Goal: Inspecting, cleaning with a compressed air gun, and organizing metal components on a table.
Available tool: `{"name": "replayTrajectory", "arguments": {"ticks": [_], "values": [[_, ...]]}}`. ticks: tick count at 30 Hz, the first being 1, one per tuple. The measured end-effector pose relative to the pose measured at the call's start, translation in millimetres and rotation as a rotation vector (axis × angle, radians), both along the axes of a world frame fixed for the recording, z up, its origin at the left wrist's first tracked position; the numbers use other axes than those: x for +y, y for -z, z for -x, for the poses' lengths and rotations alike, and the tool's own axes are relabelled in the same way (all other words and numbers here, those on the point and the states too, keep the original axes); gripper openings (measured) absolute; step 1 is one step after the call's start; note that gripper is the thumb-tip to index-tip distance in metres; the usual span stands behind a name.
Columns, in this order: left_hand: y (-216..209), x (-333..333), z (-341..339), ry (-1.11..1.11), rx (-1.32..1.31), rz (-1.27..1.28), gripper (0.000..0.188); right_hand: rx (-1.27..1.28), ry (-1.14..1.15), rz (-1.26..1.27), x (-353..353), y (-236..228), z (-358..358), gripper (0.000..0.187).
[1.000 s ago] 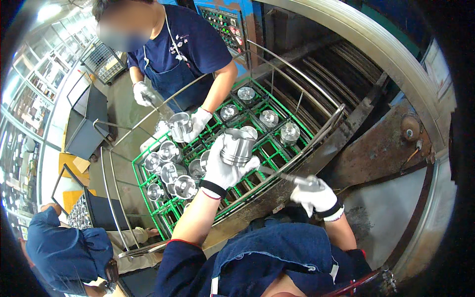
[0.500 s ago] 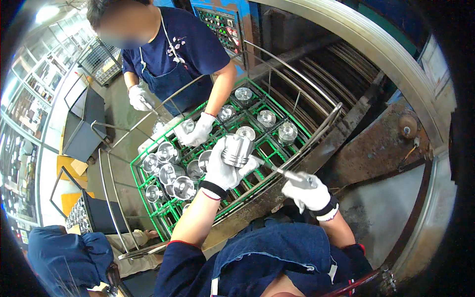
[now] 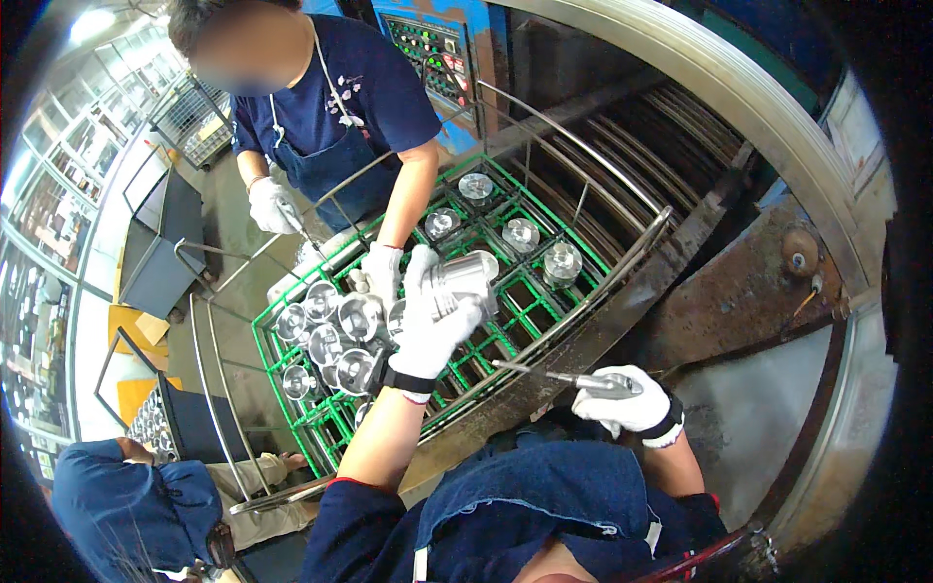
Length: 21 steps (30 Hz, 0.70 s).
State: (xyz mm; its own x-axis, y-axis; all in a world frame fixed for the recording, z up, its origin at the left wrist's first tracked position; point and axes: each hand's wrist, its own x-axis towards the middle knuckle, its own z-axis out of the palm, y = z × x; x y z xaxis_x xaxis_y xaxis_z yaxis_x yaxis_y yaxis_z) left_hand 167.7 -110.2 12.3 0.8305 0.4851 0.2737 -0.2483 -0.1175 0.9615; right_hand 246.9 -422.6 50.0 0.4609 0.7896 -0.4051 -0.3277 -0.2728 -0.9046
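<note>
My left hand, in a white glove, grips a silver metal piston tilted on its side above a green wire rack. In my gloved right hand is a hand tool with a metal handle and a thin, straight shank pointing left. Its tip is apart from the piston, below it. Several pistons crowd the rack's left part; others sit singly in cells at the far right. A co-worker's gloved hand reaches in close to my left hand, partly hidden by it.
Bent metal rails surround the rack. The co-worker's other gloved hand holds a thin tool. A rusty machine part stands to the right. Another person bends at lower left, by dark bins.
My left hand has turned the piston onto its side. My right hand has drawn the tool slightly right and down, away from the piston. The co-worker's reaching hand has come nearer.
</note>
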Motion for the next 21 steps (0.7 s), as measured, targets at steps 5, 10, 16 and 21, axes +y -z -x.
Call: {"name": "replayTrajectory", "arguments": {"ticks": [5, 10, 16, 21], "values": [[-17.7, -5.2, 2.6, -0.187, -0.008, -0.842, 0.093, -0.055, 0.173, 0.020, -14.6, -3.3, -7.5, 0.016], [-21.4, -8.2, 5.7, -0.136, -0.007, -0.815, 0.093, -0.098, 0.264, -0.006, -9.7, -2.6, -8.1, 0.021], [-10.0, -6.3, 5.1, -0.122, -0.079, -0.806, 0.096, -0.094, 0.182, -0.037, -4.5, -12.2, -0.4, 0.017], [-14.2, -3.9, 4.3, -0.127, -0.106, -0.813, 0.095, -0.069, 0.112, -0.033, -5.5, -16.0, -1.6, 0.016]]}}
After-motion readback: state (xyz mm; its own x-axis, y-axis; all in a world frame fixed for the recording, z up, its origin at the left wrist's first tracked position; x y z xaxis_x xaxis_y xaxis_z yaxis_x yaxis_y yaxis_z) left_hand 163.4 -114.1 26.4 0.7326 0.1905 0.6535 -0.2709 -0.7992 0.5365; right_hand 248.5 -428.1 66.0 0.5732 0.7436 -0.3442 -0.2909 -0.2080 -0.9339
